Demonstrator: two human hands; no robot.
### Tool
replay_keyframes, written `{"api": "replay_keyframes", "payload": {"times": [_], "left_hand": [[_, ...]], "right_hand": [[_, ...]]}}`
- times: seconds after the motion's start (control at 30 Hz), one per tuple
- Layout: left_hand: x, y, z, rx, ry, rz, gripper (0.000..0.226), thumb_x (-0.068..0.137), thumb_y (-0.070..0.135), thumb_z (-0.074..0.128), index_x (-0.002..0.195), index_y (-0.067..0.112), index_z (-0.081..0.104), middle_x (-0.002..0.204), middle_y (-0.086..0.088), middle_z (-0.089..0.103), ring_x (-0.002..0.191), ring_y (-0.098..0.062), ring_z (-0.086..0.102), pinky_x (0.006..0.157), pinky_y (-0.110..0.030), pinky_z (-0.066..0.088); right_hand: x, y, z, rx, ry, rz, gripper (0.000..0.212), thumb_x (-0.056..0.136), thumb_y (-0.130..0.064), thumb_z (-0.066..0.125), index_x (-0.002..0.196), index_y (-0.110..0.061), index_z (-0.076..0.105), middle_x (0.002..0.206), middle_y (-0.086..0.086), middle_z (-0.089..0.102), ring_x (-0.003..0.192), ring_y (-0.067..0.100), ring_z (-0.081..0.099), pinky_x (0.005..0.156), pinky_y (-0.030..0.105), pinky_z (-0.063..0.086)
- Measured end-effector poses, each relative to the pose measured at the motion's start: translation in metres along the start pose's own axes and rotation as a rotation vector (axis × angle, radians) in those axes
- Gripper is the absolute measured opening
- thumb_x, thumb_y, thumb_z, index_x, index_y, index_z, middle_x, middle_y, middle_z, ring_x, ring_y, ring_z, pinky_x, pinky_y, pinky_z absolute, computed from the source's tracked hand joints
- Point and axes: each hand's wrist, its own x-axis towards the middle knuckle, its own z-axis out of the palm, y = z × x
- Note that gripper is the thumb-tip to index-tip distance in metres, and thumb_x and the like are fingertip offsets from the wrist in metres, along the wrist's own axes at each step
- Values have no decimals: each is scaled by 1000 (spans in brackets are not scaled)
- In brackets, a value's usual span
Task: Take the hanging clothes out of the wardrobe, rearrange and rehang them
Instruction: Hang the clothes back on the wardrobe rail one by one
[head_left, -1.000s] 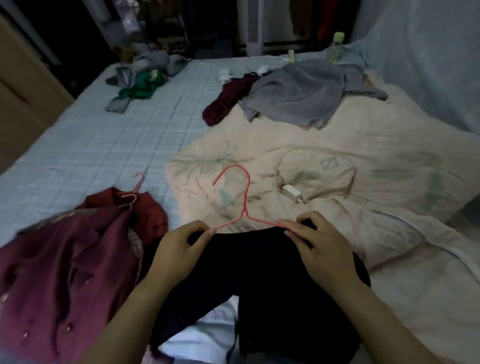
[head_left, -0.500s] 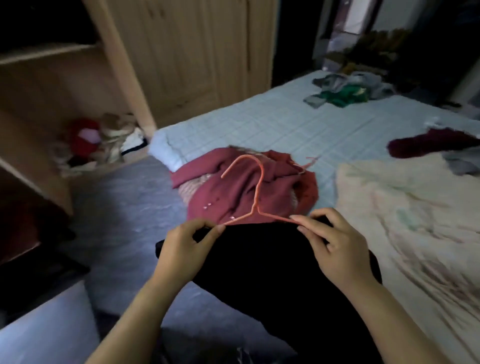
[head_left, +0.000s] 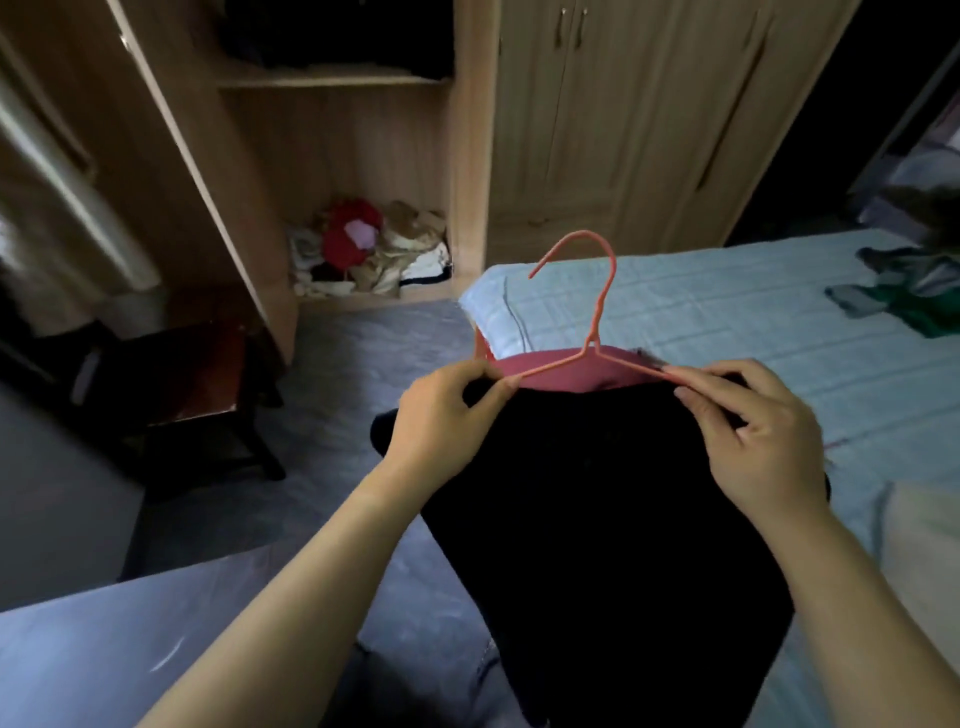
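While a dark wooden stool (head_left: 197, 384) stands on the grey floor at the far left, the wardrobe (head_left: 332, 156) just right of it is open; a heap of red, cream and white clothes (head_left: 363, 254) lies in its bottom compartment, and whatever sits on the upper shelf is too dim to make out. Right of that, the left hand (head_left: 441, 415) pinches the left end of a pink wire hanger (head_left: 592, 349) between thumb and forefinger, the other fingers curled; the hanger's hook points up, tilted away from the person; a black garment (head_left: 597, 519) hangs from it in mid-air, between floor and bed; a pink cloth (head_left: 561, 374) shows just behind the hanger's bar. The right hand (head_left: 753, 431) pinches the hanger's right arm with thumb and fingertips. Beyond lies the pale blue bed (head_left: 727, 312); green and grey clothes (head_left: 909, 301) lie near its far right edge.
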Motion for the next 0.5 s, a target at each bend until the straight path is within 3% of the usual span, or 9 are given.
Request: {"api": "replay_keyframes", "payload": {"times": [0.07, 0.13, 0.3, 0.5], "left_hand": [[48, 6, 22, 16, -66, 51, 16, 90, 43, 57, 80, 31, 63, 79, 15, 66, 76, -4, 60, 69, -32, 49], [91, 13, 51, 18, -140, 75, 15, 90, 44, 57, 78, 35, 61, 77, 20, 65, 76, -2, 60, 68, -31, 49], [181, 35, 134, 12, -349, 148, 24, 87, 50, 56, 79, 29, 64, 78, 15, 67, 76, -4, 61, 70, -29, 47], [242, 84, 239, -68, -621, 324, 16, 87, 44, 60, 76, 33, 64, 80, 17, 68, 83, -3, 63, 74, -27, 46]], "right_hand": [[19, 32, 1, -24, 40, 43, 22, 88, -24, 59, 107, -28, 68, 89, -1, 59, 75, 11, 56, 63, 20, 42], [31, 67, 1, -43, 70, 101, 23, 88, -24, 59, 108, -32, 66, 90, -3, 59, 77, 12, 57, 64, 27, 45], [40, 139, -10, -150, 157, 305, 24, 88, -33, 55, 107, -30, 69, 92, -14, 55, 81, -2, 53, 67, 14, 42], [19, 189, -49, -354, 252, 581, 28, 87, -37, 52, 105, -29, 71, 94, -5, 60, 80, 6, 56, 66, 16, 43]]}}
